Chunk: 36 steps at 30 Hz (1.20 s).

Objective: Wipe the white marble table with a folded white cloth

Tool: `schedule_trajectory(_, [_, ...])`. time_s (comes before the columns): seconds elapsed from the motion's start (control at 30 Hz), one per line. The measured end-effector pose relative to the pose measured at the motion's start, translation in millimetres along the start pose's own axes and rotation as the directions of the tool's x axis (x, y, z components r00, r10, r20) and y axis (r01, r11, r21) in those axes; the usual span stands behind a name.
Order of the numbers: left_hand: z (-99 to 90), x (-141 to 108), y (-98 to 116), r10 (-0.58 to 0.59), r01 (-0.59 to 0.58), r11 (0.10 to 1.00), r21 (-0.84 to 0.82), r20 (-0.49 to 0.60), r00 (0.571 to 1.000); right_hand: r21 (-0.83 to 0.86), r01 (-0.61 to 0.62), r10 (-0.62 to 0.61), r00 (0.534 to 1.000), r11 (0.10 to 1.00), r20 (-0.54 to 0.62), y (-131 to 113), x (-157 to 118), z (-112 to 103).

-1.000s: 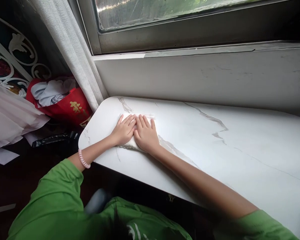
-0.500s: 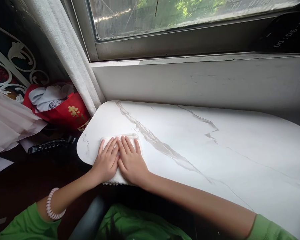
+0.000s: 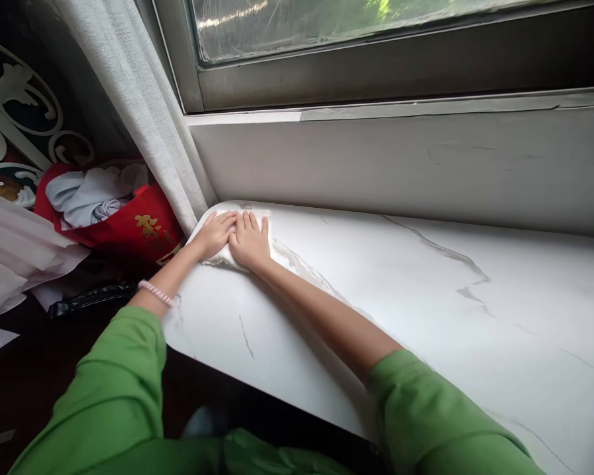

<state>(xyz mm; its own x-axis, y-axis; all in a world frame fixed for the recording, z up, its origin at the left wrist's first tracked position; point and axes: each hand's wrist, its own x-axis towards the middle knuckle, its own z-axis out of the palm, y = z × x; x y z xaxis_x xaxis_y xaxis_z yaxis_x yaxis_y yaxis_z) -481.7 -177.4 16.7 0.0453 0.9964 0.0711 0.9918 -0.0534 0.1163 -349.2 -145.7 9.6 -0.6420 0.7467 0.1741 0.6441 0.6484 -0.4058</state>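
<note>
A folded white cloth [image 3: 226, 256] lies at the far left corner of a white marble-patterned tabletop [image 3: 426, 297]. My left hand [image 3: 214, 235] rests flat on the left part of the cloth, fingers extended. Beside it, my right hand [image 3: 251, 243] presses flat on the right part, its fingers pointing toward the wall. The two hands touch or nearly touch, and much of the cloth is hidden under them. Neither hand is closed around it. A pink and white coiled band [image 3: 156, 293] circles my left forearm.
Behind the table runs a low white wall [image 3: 376, 168] beneath a metal-framed window [image 3: 327, 76]. A pale curtain [image 3: 143, 112] hangs at the far left corner. Left of the table stands a red bag [image 3: 129, 224] holding light-coloured fabric [image 3: 92, 194].
Both hands have slid the cloth away from the table's near edge to the far left corner by the wall. My arms reach farther forward, and the view has shifted slightly.
</note>
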Motion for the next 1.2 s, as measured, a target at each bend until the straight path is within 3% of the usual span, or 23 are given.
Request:
schedule_trajectory(0.1, [1.0, 34, -21, -0.027, 0.026, 0.999, -0.026, -0.021, 0.999, 0.021, -0.023, 0.024, 0.999, 1.000, -0.026, 8, 39, 8])
schedule_trajectory(0.23, [3.0, 55, -35, -0.033, 0.032, 0.999, -0.021, -0.033, 0.999, 0.042, -0.013, 0.016, 0.997, 0.999, -0.073, 15, 67, 16])
schedule_trajectory(0.4, [3.8, 59, -42, -0.017, 0.017, 1.000, -0.005, -0.037, 0.999, 0.037, -0.018, 0.021, 0.996, 0.999, -0.082, 15, 74, 18])
schedule_trajectory(0.6, [0.1, 49, -35, -0.024, 0.024, 1.000, -0.007, 0.014, 1.000, 0.034, -0.033, 0.035, 0.998, 0.999, -0.055, 11, 62, 16])
schedule_trajectory(0.83, [-2.6, -6, -28, -0.005, 0.005, 1.000, 0.001, 0.025, 1.000, 0.048, -0.035, 0.035, 0.999, 0.998, -0.007, -20, 11, 14])
schedule_trajectory(1.2, [-10.2, -146, 4, -0.043, 0.044, 0.999, 0.019, -0.013, 0.999, 0.099, 0.082, -0.078, 0.996, 0.992, -0.038, -85, -105, 16])
